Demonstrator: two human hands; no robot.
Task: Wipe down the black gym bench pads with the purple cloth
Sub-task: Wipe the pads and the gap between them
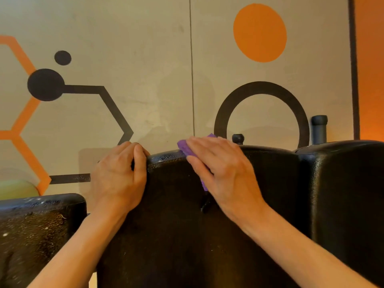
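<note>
Cloth (188,149) under flat R-hand fingers (204,151), atop pad (176,204).

Painted wall (158,59) bears an orange circle (259,33) and black ring (261,88).

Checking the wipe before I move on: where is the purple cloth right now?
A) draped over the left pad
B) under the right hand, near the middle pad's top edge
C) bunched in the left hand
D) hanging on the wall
B: the right hand presses the purple cloth flat against the middle pad, while the left hand grips that pad's upper left corner.
</note>
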